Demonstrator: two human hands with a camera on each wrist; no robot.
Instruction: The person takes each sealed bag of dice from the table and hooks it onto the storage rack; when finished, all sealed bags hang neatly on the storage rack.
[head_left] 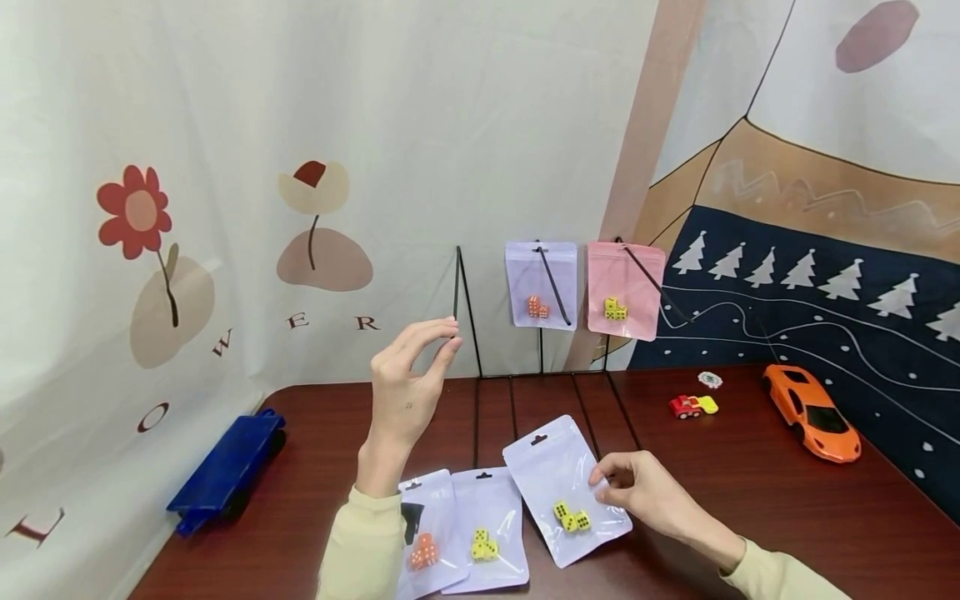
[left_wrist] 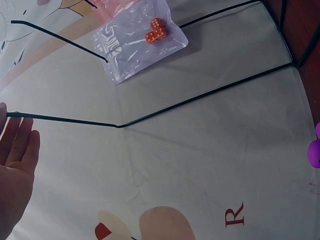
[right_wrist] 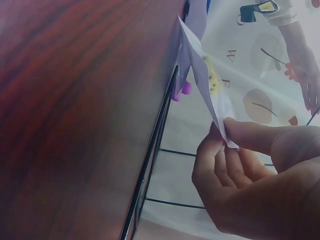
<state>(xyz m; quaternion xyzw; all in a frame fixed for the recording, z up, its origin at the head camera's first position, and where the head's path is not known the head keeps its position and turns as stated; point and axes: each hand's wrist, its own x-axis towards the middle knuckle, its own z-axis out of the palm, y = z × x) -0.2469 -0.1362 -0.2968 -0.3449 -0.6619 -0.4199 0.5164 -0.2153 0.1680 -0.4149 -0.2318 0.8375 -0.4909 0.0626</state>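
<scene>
My left hand (head_left: 408, 375) pinches the free end of the left arm of a black wire display rack (head_left: 467, 292); in the left wrist view, fingertips meet the end of that hook rod (left_wrist: 65, 119). Below and to the right, my right hand (head_left: 648, 492) pinches the right edge of a lilac zip bag (head_left: 542, 458) with yellow dice (head_left: 572, 518) inside. In the right wrist view this bag (right_wrist: 202, 75) is seen edge-on between thumb and fingers. A lilac bag with orange dice (head_left: 525, 271) and a pink bag with yellow dice (head_left: 637, 279) hang on the other hooks.
Two more lilac bags lie at the front, one with orange dice (head_left: 423, 552), one with yellow dice (head_left: 484, 546). A blue toy trailer (head_left: 228, 462) stands left; an orange toy car (head_left: 813, 412), small red-yellow toy car (head_left: 692, 406) and white chip (head_left: 709, 380) lie right.
</scene>
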